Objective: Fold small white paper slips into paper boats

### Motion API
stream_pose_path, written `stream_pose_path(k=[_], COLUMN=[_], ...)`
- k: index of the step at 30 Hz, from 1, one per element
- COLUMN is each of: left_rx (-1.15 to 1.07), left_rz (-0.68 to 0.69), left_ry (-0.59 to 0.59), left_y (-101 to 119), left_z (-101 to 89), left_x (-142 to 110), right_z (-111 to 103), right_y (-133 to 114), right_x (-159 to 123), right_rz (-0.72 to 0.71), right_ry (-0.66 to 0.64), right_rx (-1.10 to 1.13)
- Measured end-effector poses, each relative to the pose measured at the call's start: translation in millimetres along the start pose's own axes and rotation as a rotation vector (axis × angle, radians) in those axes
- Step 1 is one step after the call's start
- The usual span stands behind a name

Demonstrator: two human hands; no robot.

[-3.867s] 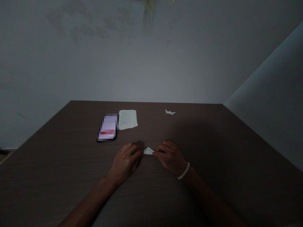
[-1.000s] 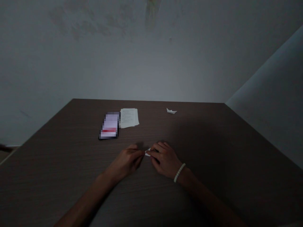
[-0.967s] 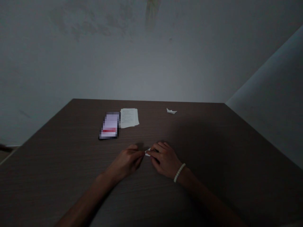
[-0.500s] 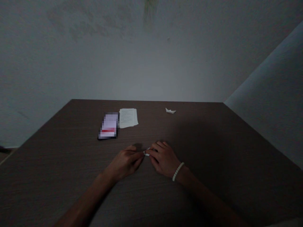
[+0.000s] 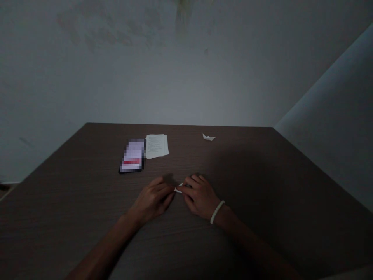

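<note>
A small folded piece of white paper [image 5: 178, 190] sits between my hands, low over the table. My left hand [image 5: 153, 199] pinches its left end between thumb and fingers. My right hand [image 5: 200, 195], with a pale beaded bracelet [image 5: 217, 212] on the wrist, is closed on its right part. The fingers hide much of the paper, so its full shape does not show. Farther back on the table stands a small white paper boat [image 5: 208, 137].
The dark wooden table [image 5: 186, 249] reaches back to a grey wall [image 5: 186, 85]. Left of centre lie a stack of printed paper sheets [image 5: 157, 146] and, beside it, a phone [image 5: 132, 155] with a lit, blurred screen. Another wall surface slopes in at the right.
Both hands keep their hold on the folded paper with only slight finger movement. The whole view has shifted a little, so everything on the table appears slightly farther left.
</note>
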State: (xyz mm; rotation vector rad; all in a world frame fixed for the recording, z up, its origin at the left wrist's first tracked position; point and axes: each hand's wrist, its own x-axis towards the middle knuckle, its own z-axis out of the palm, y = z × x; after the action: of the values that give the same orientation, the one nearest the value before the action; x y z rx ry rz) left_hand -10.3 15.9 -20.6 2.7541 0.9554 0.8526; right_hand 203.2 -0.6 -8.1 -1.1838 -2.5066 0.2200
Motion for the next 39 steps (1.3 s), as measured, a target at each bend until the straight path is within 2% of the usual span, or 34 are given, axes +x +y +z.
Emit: stream_pose_path(k=[9, 19, 27, 39], left_rx=[0.018, 0.006, 0.1, 0.093], left_rz=[-0.013, -0.02, 0.014, -0.002], left_ry=[-0.124, -0.09, -0.169, -0.149], left_y=[2.7, 5.2, 4.1, 6.2], left_z=[-9.8, -10.0, -9.7, -10.6], left_x=[2.0, 3.1, 1.2, 2.4], right_z=[0.6, 5.9, 22.1, 24.2], right_y=[-0.4, -2.5, -3.6, -6.0], right_x=[-0.5, 3.3, 22.3, 23.1], right_rz=[0.015, 0.106, 0.275, 0.314], right_ry=[0.021, 0.085, 0.228, 0.223], right_rx=[0.011, 0.07, 0.153, 0.15])
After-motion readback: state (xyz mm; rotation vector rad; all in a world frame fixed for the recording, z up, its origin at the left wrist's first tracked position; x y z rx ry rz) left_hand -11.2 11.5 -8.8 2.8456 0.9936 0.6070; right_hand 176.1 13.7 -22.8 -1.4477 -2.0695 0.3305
